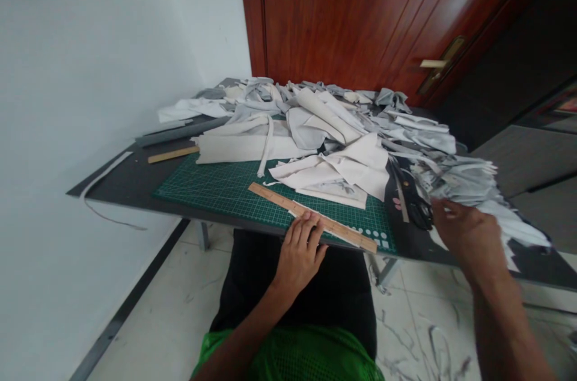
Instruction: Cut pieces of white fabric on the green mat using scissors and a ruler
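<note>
My left hand (301, 247) lies on a wooden ruler (265, 192), its fingers stretched over the lower edge and pressing down. Under the ruler a narrow piece of white material (345, 239) sticks out along its edge. Both lie slanted on a green cutting mat (216, 184). Off to the right, my right hand (469, 234) is beside black-handled scissors (421, 214). Its fingers are bent and blurred, so whether they touch the handles is unclear. A flat metal strip (401, 195) lies left of the scissors.
White and grey material scraps (324, 116) are heaped along the back and right of the dark table (117, 179). Another wooden strip (174, 154) lies at the left. A thin strip (101, 179) hangs over the front edge. Behind stands a wooden door (333, 14).
</note>
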The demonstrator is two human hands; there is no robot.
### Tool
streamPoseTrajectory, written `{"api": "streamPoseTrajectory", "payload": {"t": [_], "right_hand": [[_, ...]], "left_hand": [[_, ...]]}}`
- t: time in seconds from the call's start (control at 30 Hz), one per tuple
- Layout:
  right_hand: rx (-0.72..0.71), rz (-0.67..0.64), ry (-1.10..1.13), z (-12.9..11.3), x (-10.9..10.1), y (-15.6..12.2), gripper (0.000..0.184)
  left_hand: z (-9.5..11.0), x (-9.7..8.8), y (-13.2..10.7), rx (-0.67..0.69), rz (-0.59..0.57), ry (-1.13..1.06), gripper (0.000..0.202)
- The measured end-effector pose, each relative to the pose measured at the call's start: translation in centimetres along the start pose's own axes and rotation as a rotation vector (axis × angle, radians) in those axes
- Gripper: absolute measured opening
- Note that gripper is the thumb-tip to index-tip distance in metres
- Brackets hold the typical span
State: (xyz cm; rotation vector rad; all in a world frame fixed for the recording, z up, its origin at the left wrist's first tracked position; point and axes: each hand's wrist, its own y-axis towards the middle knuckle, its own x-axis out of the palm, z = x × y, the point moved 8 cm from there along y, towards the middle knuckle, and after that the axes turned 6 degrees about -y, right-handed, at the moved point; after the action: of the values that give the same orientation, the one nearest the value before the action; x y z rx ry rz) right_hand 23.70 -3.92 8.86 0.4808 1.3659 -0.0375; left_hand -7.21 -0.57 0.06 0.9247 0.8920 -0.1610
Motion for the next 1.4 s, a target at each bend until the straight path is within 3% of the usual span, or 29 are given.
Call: {"api": "streamPoseTrajectory", "payload": {"t": [0.03,0.1,0.17,0.27,0.33,0.57,0.7,0.9,1.17,1.4], "right_hand": [[0.129,0.082,0.112,0.3,-1.3,-0.7,0.062],[0.149,0.136,0.424,-1.7,-2.4,-2.1,0.051],[-0.005,0.109,0.587,-5.6,-2.2,-3.4,0.040],[-0.286,0.014,0.632,-11.5,-0.3,-5.6,0.026],[-0.355,0.027,0.586,-13.2,1.2,-6.6,0.027],[-0.311,0.188,0.551,-10.9,4.2,-7.2,0.031],[-0.318,0.221,0.592,-9.8,4.4,-7.2,0.028],[-0.275,0.170,0.728,-9.3,4.4,-6.5,0.023],[-0.250,0.179,0.793,-9.2,4.5,-4.4,0.030],[-0.077,0.144,0.873,-8.8,5.7,-1.6,0.034]], "left_hand": [[-0.1,-0.1,-0.1,-0.002,-0.003,-0.012,0.041],[-0.1,-0.2,-0.1,-0.005,-0.022,-0.039,0.041],[-0.2,-0.3,-0.1,-0.007,-0.056,-0.067,0.044],[-0.5,-0.9,-0.3,-0.044,-0.074,-0.092,0.048],[-1.0,-1.6,-0.5,-0.081,-0.066,-0.103,0.049],[-3.9,-4.3,0.6,-0.125,-0.071,-0.131,0.052],[-6.9,-5.5,2.4,-0.112,-0.058,-0.067,0.041],[-10.9,-5.9,3.4,-0.106,-0.173,-0.041,0.030],[-11.9,-6.3,4.8,-0.040,-0.230,-0.001,0.025],[-13.2,-5.4,7.5,0.030,-0.278,0.074,0.031]]}}
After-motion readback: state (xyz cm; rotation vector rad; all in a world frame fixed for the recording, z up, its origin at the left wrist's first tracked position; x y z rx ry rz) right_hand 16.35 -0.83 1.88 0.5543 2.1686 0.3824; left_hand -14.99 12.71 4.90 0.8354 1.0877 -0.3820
